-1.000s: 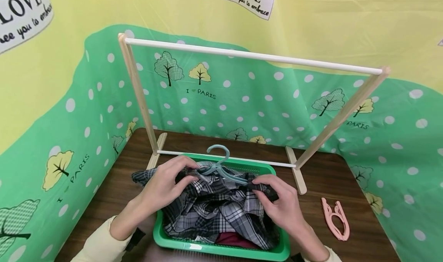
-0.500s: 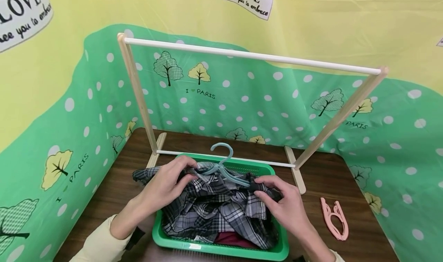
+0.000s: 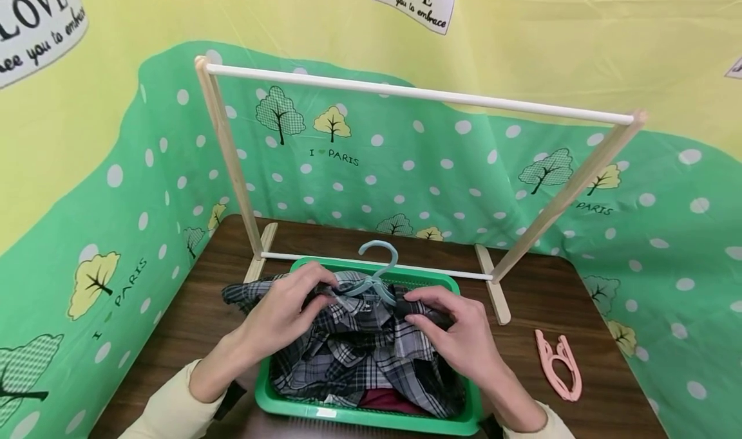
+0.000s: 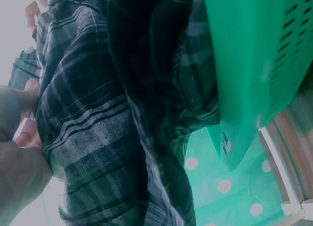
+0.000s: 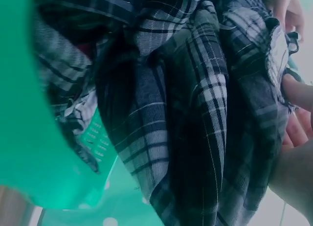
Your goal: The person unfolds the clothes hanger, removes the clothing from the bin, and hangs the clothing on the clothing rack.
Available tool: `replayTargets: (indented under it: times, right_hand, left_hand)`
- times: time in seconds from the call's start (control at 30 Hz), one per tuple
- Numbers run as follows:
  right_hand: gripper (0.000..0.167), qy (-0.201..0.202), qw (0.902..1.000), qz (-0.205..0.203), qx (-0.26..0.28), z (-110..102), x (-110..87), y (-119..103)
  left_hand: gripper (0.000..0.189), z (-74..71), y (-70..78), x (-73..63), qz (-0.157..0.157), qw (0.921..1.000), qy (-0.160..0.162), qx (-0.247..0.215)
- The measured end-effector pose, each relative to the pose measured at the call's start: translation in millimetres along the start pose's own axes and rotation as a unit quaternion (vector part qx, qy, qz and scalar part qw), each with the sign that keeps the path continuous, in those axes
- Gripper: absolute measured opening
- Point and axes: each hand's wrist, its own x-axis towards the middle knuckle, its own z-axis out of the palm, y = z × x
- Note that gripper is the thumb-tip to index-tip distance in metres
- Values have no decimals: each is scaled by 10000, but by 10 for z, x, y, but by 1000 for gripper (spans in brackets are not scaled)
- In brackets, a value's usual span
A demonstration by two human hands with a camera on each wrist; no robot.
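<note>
Crumpled plaid shirt (image 3: 342,368) in 2 hands (image 3: 290,307) (image 3: 455,323), smooth, hook-topped hanger (image 3: 375,282) between them.

Pink hanger (image 3: 548,369) lying on brown table (image 3: 605,381); wooden rack (image 3: 417,94) standing before green and yellow cloth (image 3: 400,181).

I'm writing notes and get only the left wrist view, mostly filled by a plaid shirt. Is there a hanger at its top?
Observer: Yes, the head view shows a light-blue hanger there, between the left hand and the right hand, its hook above the plaid shirt.
Operator: Any other cloth in the basket?
Observer: Yes, a bit of dark red cloth shows under the shirt, near the front rim of the green basket.
Operator: Anything lying beside the basket?
Observer: A pink hanger, folded, lies on the dark wooden table, to the basket's right.
</note>
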Motion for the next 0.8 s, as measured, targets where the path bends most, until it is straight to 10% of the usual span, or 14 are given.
replayTargets:
  times: [0.3,0.57,0.8]
  right_hand:
    - [44,291,9991,-80,-311,21,38,-23]
    - [42,646,9969,332,-305,-48,29,74]
    - [41,534,9972,505,-144,-64,3,85]
  left_hand:
    - [31,-75,49,-2,-550,9983,29,162]
    - [33,-100,12,-57,-314,9972,411,535]
    - [17,-141,-23,-92,-295,9975,-173,615]
